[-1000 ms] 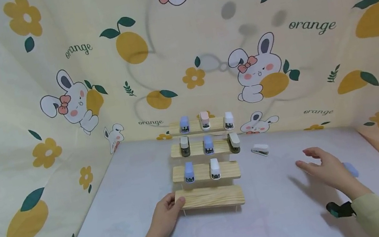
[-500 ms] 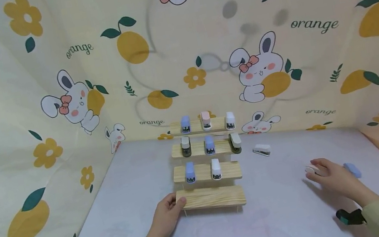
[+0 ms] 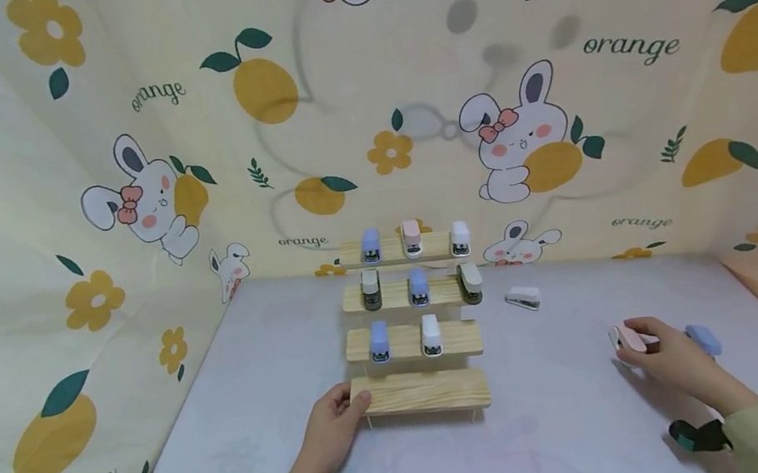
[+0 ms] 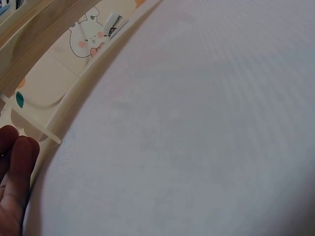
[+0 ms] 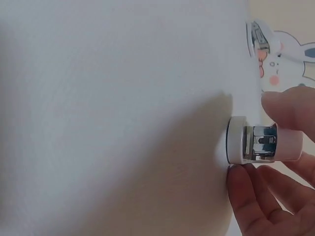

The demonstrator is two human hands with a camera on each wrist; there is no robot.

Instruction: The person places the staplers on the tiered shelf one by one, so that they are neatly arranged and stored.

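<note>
My left hand holds the left end of the lowest wooden shelf of a four-tier stand, thumb on top. In the left wrist view its fingertips show beside a thin stand leg. Over on the right, my right hand grips a small pink-and-white stapler between thumb and fingers. The right wrist view shows that stapler's white base close over the table and its metal front exposed. A blue stapler lies just beyond the right hand, partly covered by it.
Several small staplers stand on the upper three tiers, among them a white one and a blue one. A white stapler lies on the table right of the stand. Patterned cloth hangs behind.
The right hand's fingers, spread apart a second ago, have closed round the pink-and-white stapler, which has come into view and turned to show its pink top. The left hand stays on the shelf.
</note>
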